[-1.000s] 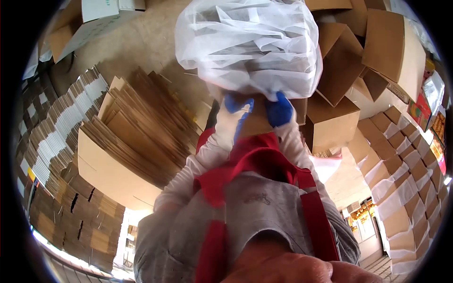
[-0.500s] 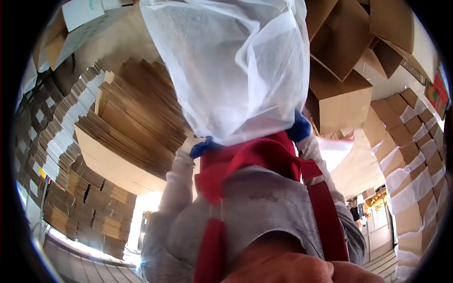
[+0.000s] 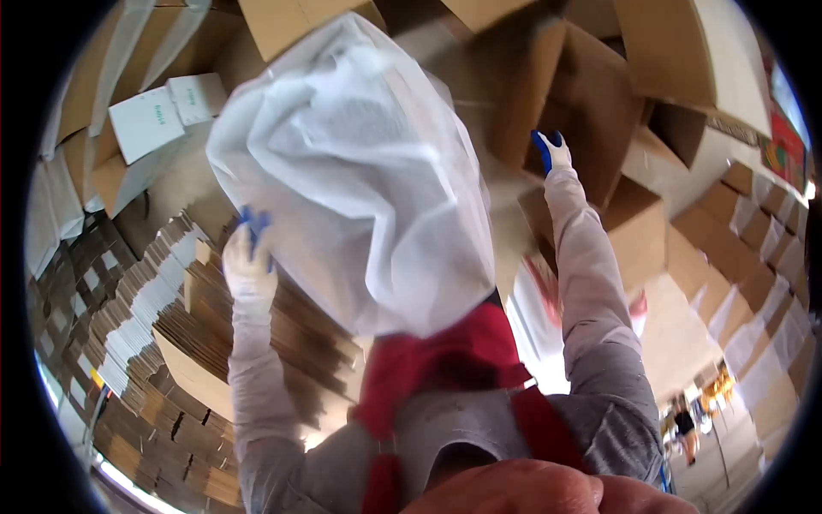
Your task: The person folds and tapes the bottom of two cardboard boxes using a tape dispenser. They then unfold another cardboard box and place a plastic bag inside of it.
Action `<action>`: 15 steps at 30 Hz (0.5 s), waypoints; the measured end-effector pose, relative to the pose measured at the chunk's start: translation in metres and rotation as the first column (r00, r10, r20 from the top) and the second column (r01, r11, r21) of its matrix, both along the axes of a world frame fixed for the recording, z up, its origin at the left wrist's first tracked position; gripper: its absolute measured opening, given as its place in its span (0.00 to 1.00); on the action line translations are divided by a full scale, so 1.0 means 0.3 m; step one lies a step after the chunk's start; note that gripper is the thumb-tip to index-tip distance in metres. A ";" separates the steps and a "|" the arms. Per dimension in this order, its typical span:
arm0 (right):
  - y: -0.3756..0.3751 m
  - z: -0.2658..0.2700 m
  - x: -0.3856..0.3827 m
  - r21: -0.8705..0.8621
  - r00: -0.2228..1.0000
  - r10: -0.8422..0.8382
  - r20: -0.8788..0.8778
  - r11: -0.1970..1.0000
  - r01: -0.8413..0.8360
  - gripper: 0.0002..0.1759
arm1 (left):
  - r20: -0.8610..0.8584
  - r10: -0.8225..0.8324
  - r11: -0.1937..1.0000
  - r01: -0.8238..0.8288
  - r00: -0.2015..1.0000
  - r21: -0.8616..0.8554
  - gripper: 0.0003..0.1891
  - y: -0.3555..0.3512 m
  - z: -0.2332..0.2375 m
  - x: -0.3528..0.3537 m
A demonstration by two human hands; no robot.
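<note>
A large white, slightly see-through bag [image 3: 360,188] with deep folds fills the middle of the view, in front of my red apron [image 3: 445,351]. My left hand [image 3: 251,248], in a white glove with blue fingers, is just off the bag's left edge, its fingers apart and a little blurred. On the other side my right hand [image 3: 552,152], gloved alike, reaches forward, away from the bag. It overlaps the near edge of an open cardboard box [image 3: 595,103], with thumb and fingers parted.
Flattened cardboard [image 3: 223,317] stands in a thick stack on the left. Beyond it are white boxes [image 3: 145,124]. More cardboard boxes [image 3: 668,51] crowd the upper right, and a wall of stacked cartons [image 3: 745,248] lines the right side. A person [image 3: 685,428] is far off at lower right.
Both hands have left the bag's lower corners and moved forward and apart, the right one to the open box. The bag has shifted left and down and looks rounder.
</note>
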State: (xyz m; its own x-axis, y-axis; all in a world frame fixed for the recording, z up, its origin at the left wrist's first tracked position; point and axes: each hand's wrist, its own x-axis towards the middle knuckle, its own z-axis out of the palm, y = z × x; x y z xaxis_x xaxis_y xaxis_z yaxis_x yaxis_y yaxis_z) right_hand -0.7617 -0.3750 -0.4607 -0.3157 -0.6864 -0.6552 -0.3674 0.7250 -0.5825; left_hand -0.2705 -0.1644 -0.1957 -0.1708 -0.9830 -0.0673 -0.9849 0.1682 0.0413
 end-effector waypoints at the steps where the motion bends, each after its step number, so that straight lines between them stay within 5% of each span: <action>1: -0.056 -0.094 0.017 -0.005 0.980 0.082 -0.182 0.996 -0.084 0.49 | 0.131 -0.057 0.998 0.055 0.990 0.021 0.30 -0.043 -0.017 -0.018; 2: -0.096 -0.205 0.019 0.011 0.920 0.153 -0.360 0.987 -0.160 0.51 | 0.224 -0.068 0.985 0.030 0.972 0.171 0.27 -0.098 -0.018 -0.058; 3: -0.109 -0.405 -0.011 -0.039 0.956 0.074 -0.285 0.995 -0.088 0.46 | 0.186 -0.074 0.985 0.043 0.980 0.166 0.27 -0.124 -0.030 -0.058; 6: -0.144 -0.178 0.122 0.114 0.840 0.370 -0.397 0.928 -0.354 0.28 | 0.150 -0.031 0.990 0.010 0.988 0.141 0.26 -0.123 -0.050 -0.087; 10: -0.110 0.002 -0.047 -0.093 0.986 -0.065 0.153 0.993 0.079 0.20 | 0.204 0.089 0.979 -0.123 0.975 0.163 0.17 -0.070 -0.091 -0.056; 11: -0.119 0.062 -0.146 0.002 0.982 0.137 -0.127 0.990 -0.138 0.19 | 0.193 0.100 0.973 -0.137 0.976 0.185 0.12 -0.065 -0.090 -0.037; 13: -0.043 0.337 -0.253 -0.096 0.991 -0.023 0.130 0.995 0.036 0.18 | 0.130 0.126 0.969 -0.150 0.984 0.196 0.15 -0.037 -0.111 -0.005; 15: 0.020 0.706 -0.272 -0.122 0.992 -0.008 0.126 0.992 0.024 0.17 | 0.087 0.136 0.973 -0.149 0.987 0.175 0.16 -0.027 -0.149 0.006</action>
